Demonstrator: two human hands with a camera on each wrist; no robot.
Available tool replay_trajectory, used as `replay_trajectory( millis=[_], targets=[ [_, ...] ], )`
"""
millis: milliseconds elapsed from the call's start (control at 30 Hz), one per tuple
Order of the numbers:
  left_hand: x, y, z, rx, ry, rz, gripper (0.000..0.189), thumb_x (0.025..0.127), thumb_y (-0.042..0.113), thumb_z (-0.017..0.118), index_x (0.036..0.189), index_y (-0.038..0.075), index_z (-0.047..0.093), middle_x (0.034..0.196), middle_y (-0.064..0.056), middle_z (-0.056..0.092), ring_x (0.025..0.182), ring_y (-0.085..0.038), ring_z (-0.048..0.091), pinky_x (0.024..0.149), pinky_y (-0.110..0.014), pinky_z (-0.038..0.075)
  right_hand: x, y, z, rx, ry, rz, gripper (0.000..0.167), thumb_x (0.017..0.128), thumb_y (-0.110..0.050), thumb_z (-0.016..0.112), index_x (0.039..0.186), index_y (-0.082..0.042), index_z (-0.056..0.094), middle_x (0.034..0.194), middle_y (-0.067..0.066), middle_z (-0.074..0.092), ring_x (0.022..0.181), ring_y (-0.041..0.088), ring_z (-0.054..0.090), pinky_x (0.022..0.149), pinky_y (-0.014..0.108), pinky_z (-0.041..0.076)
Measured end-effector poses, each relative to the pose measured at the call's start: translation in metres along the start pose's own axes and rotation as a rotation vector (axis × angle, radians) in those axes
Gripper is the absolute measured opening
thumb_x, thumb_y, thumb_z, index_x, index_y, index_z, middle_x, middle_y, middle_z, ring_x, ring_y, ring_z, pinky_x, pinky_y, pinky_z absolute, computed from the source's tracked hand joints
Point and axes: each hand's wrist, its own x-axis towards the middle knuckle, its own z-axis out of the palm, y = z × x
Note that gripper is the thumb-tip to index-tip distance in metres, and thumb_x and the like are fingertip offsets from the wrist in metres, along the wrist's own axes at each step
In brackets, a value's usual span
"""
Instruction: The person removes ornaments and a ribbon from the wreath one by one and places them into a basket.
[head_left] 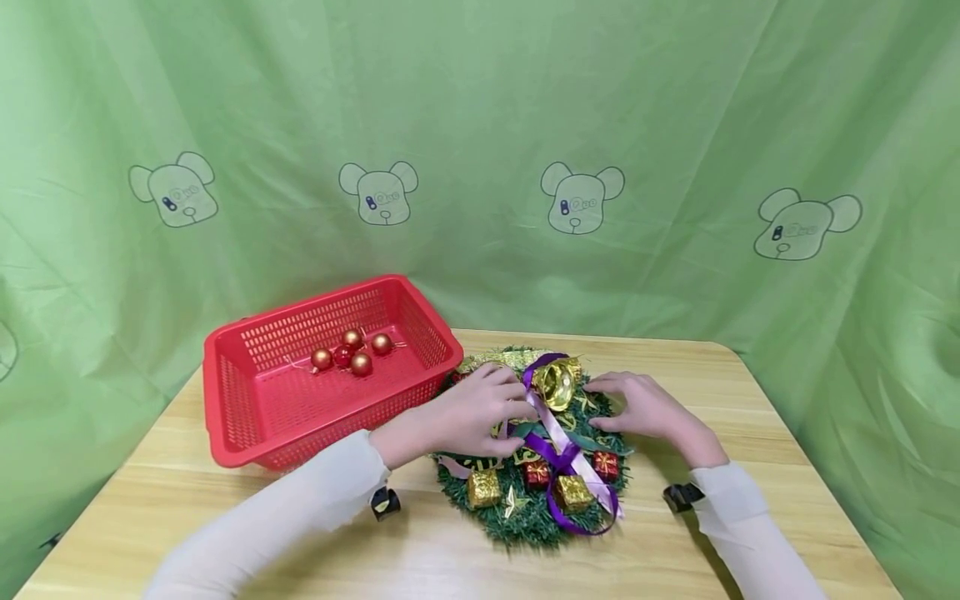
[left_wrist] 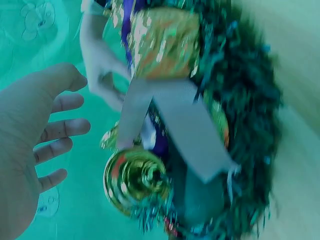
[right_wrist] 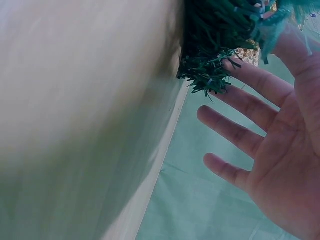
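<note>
A round green tinsel wreath [head_left: 517, 529] lies on the table, decorated with a gold bell [head_left: 556, 385], small gold and red gift boxes, gold stars and pink and purple ribbon [head_left: 564, 458]. My left hand [head_left: 480, 412] is over the wreath's left part; the left wrist view shows its fingers spread slightly apart, holding nothing. At the wreath's right edge is my right hand [head_left: 645, 404], thumb and fingers extended. In the right wrist view, its index fingertip overlaps the green tinsel [right_wrist: 210, 70]; whether it presses there I cannot tell. The left wrist view is blurred.
To the left stands a red plastic basket [head_left: 333, 437] with several gold and red ball ornaments [head_left: 362, 364] inside. Its right corner is close against the wreath. A green curtain [head_left: 480, 100] with bear-head drawings hangs behind the wooden table [head_left: 772, 467].
</note>
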Motion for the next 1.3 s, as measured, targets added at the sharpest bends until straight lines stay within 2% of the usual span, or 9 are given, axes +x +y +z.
replay_trajectory(
  millis=[133, 333, 667, 833, 1033, 1300],
  targets=[
    [0.008, 0.009, 0.005, -0.014, -0.022, 0.026, 0.030, 0.092, 0.039, 0.070, 0.118, 0.025, 0.072, 0.114, 0.009, 0.069, 0.108, -0.014, 0.054, 0.097, -0.035, 0.044, 0.000, 0.001, 0.000, 0.000, 0.001, 0.000, 0.060, 0.082, -0.035, 0.083, 0.132, -0.008, 0.067, 0.136, 0.021, 0.064, 0.125, 0.044, 0.060, 0.106, 0.062, 0.044],
    [0.022, 0.016, 0.010, -0.023, -0.076, 0.051, 0.030, 0.094, 0.039, 0.069, 0.121, 0.027, 0.070, 0.114, 0.010, 0.068, 0.109, -0.012, 0.052, 0.100, -0.033, 0.042, 0.000, 0.002, 0.001, 0.001, 0.000, 0.002, 0.059, 0.082, -0.034, 0.083, 0.132, -0.008, 0.067, 0.136, 0.021, 0.064, 0.125, 0.044, 0.060, 0.105, 0.062, 0.045],
    [0.043, 0.024, 0.018, 0.032, -0.182, 0.112, 0.035, 0.092, 0.038, 0.071, 0.127, 0.034, 0.068, 0.116, 0.013, 0.065, 0.111, -0.010, 0.050, 0.097, -0.029, 0.040, 0.000, 0.000, 0.000, 0.002, -0.002, 0.006, 0.059, 0.083, -0.034, 0.083, 0.132, -0.007, 0.067, 0.136, 0.021, 0.064, 0.125, 0.045, 0.060, 0.104, 0.062, 0.046],
    [0.048, 0.027, 0.020, 0.073, -0.231, 0.140, 0.036, 0.092, 0.038, 0.072, 0.127, 0.037, 0.068, 0.118, 0.015, 0.066, 0.113, -0.009, 0.050, 0.099, -0.029, 0.040, 0.001, -0.002, 0.000, 0.003, -0.001, 0.012, 0.059, 0.083, -0.034, 0.083, 0.133, -0.007, 0.066, 0.137, 0.021, 0.063, 0.125, 0.045, 0.060, 0.105, 0.063, 0.045],
    [0.050, 0.030, 0.023, 0.075, -0.271, 0.152, 0.028, 0.095, 0.034, 0.070, 0.123, 0.040, 0.071, 0.115, 0.016, 0.065, 0.110, -0.008, 0.050, 0.094, -0.026, 0.039, 0.001, -0.001, -0.001, 0.001, 0.005, 0.004, 0.059, 0.082, -0.033, 0.084, 0.132, -0.006, 0.067, 0.136, 0.022, 0.064, 0.124, 0.046, 0.060, 0.104, 0.064, 0.046],
    [0.053, 0.033, 0.025, 0.073, -0.297, 0.167, 0.021, 0.098, 0.032, 0.066, 0.116, 0.040, 0.074, 0.112, 0.017, 0.066, 0.109, -0.007, 0.051, 0.097, -0.026, 0.040, 0.000, 0.000, -0.001, -0.002, 0.008, -0.002, 0.058, 0.082, -0.031, 0.083, 0.132, -0.006, 0.067, 0.135, 0.022, 0.064, 0.124, 0.045, 0.060, 0.104, 0.063, 0.046]
  ],
)
